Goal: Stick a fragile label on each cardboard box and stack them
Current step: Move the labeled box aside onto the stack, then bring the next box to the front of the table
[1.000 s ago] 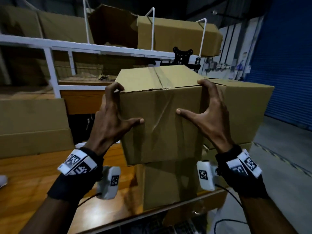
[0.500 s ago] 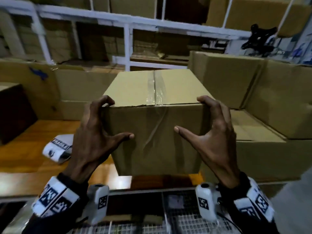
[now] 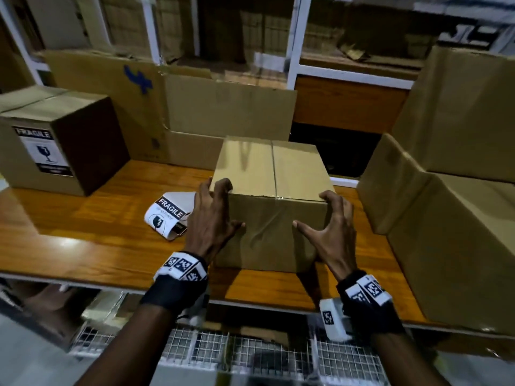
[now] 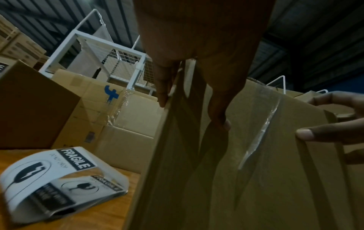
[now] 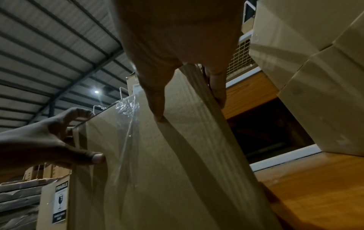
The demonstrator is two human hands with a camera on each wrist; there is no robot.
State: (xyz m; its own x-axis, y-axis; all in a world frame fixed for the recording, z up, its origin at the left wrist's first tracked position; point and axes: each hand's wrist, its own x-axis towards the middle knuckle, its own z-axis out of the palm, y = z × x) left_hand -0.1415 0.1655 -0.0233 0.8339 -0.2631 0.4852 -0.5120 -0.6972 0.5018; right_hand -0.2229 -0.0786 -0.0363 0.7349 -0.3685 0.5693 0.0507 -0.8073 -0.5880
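Observation:
A plain taped cardboard box (image 3: 271,238) stands on the wooden table (image 3: 83,240), with no label on the sides I see. My left hand (image 3: 223,207) grips its near left top corner, fingers curled over the edge and thumb on the front. At the near right corner my right hand (image 3: 323,221) holds it the same way. A roll of fragile labels (image 3: 167,215) lies just left of the box; the left wrist view shows the roll (image 4: 49,179) close by. Another box (image 3: 55,151) at the far left carries a fragile label (image 3: 44,151).
Large cardboard boxes (image 3: 446,218) are stacked on the right of the table, close to the held box. Flat cardboard sheets (image 3: 223,112) lean along the back under a white shelf frame (image 3: 292,51). Wire mesh (image 3: 250,355) runs below the table's front edge.
Both hands carried the box leftwards, away from the stack on the right, and lowered it. It now sits on the table beside the label roll, and the grip is unchanged.

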